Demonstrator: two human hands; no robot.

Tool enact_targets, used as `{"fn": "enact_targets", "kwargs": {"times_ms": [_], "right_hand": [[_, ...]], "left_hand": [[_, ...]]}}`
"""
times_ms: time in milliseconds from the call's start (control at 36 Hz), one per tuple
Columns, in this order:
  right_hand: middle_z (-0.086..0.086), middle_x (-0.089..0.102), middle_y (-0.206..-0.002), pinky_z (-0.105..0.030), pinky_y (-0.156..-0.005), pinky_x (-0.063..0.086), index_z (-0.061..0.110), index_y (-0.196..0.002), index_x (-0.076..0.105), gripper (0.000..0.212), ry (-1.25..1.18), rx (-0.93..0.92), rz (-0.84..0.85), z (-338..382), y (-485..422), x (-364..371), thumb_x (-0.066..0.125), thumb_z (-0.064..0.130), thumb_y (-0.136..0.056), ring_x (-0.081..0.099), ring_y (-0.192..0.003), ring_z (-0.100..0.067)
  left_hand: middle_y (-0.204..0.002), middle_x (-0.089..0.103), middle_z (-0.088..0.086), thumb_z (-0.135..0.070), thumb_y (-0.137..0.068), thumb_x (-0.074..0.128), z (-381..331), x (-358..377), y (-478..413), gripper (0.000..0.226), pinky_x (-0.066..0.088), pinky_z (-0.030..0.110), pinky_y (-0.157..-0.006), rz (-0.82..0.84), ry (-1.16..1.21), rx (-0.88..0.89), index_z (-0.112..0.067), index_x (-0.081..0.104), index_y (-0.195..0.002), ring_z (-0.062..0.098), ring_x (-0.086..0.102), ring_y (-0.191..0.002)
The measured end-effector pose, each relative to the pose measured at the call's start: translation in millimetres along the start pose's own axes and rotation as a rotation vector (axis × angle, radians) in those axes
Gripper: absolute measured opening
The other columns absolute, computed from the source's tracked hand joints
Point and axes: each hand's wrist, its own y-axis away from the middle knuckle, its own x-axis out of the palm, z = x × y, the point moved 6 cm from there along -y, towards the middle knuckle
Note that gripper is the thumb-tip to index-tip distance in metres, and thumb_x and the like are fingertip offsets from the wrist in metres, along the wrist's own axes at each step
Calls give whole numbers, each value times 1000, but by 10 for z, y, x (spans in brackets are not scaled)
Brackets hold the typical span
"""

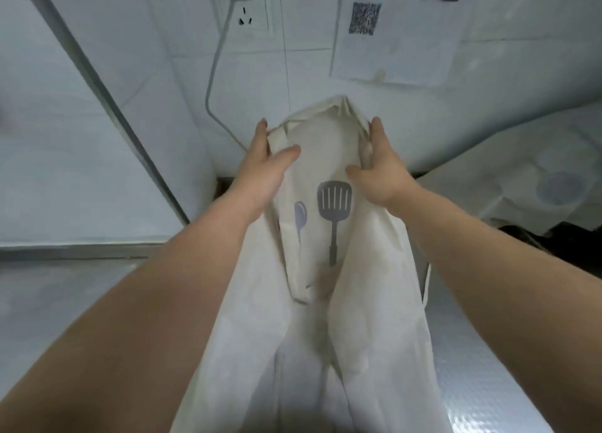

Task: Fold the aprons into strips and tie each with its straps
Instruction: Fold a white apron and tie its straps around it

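Step judged: early folding, apron held up and narrowed lengthwise; no strip formed yet, no tying begun.

- Grey cable (215, 74) is seen running down the white tiled wall from a socket (250, 9).
- Left hand (265, 168): apron's left upper edge is pinched, thumb on the front, fingers wrapped behind.
- Apron (329, 162): held aloft between both hands in front of the wall, hanging down between the forearms over the counter (65, 302). Cloth is cream, matte, woven-looking, limp; sides are curled inward into soft long folds. Grey spoon print (300, 216) and spatula print (334, 211) are shown on the front.
- Right hand (378, 168): right upper edge is gripped the same way, thumb in front, fingers behind.
- A thin strap (427, 286) is seen dangling at the right side.

Next move judged: the sides need to be brought over evenly, edges aligned, straps kept free for tying. Counter looks grey, metallic.
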Motion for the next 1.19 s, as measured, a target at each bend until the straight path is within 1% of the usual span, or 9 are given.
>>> {"fn": "enact_targets", "kwargs": {"times_ms": [111,250,306,472,750,944,1056,1139,1195], "right_hand": [[-10,29,-152,-32,-91,44,27,-149,-14,92,109,246,192,-612,-62,465,57,19,-92,46,-125,-31],[-10,45,-142,-28,-97,38,15,-146,30,54,263,371,303,-1273,66,977,50,16,-95,47,-125,-26],[-9,48,-139,-24,-96,36,14,-141,39,47,324,390,348,-1425,143,1120,49,16,-95,47,-124,-26],[-6,50,-136,-20,-91,36,17,-142,39,56,344,411,444,-1624,263,1317,58,20,-90,48,-123,-23],[4,54,-116,-27,-91,44,24,-132,46,63,350,348,874,-1485,386,1692,75,33,-77,53,-107,-18],[12,50,-73,-18,-61,35,24,-80,58,16,265,279,705,-1435,263,1745,66,36,-86,51,-71,-10],[2,46,-63,-14,-48,34,20,-57,43,39,388,268,530,-1356,-67,1549,50,26,-96,48,-65,-17],[-10,64,-95,-23,-71,40,11,-96,63,21,313,244,73,-1165,-469,1133,45,22,-97,59,-97,-28],[-10,39,-147,-15,-99,29,11,-146,27,53,-1,219,-240,-988,-614,823,46,20,-98,37,-134,-20]], "left_hand": [[-132,48,-5,-27,-85,68,880,184,-51,83,40,17,-93,274,-260,-271,-18,15,-149,14,46,-124],[-116,61,13,-16,-86,66,1755,394,261,52,47,26,-61,492,-464,-491,-12,44,-133,26,59,-104],[-110,65,19,-18,-82,69,1995,413,259,21,40,22,-46,485,-521,-483,-17,59,-101,29,64,-92],[-57,49,1,-43,-78,70,2197,476,184,40,29,27,-47,507,-723,-444,-13,51,-59,22,54,-60],[-72,60,4,-19,-88,62,2281,586,212,17,44,18,-53,559,-418,-620,-13,57,-73,11,57,-63],[-68,53,6,1,-92,54,2065,495,41,15,50,16,-49,241,348,-653,-11,54,-83,5,57,-47],[-84,61,-1,-6,-93,55,1875,329,-173,11,51,19,-62,131,331,-483,-14,55,-101,7,63,-66],[-102,60,-3,-17,-93,57,1881,181,-222,21,46,21,-71,92,31,-407,-18,54,-114,11,59,-82],[-106,60,-2,-18,-92,58,1887,105,-212,25,42,13,-71,70,-151,-337,-16,56,-117,11,56,-87]]}}
